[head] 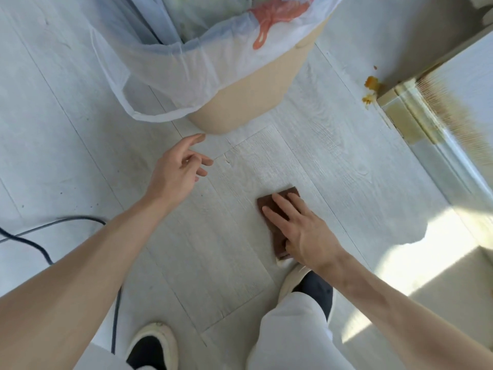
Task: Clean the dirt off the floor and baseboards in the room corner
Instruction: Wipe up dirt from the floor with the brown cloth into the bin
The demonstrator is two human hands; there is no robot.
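A brown cleaning pad (274,209) lies flat on the pale wood-look floor (333,166). My right hand (296,231) presses on the pad with straight fingers, thumb at its near edge. Above the floor my left hand (178,166) hovers with loosely spread fingers, holding nothing, close to the bin's base. Orange-yellow dirt (371,88) sits on the floor beside the baseboard (405,116) corner at upper right. The baseboard itself shows yellowish stains, and brown speckles mark the wall (453,113) above it.
A beige waste bin (248,97) with a loose translucent liner (160,73) stands just ahead. A dark cable (40,248) runs across the floor at left. My two shoes (152,345) and white trouser leg (290,332) are at the bottom. Sunlight falls on the floor at lower right.
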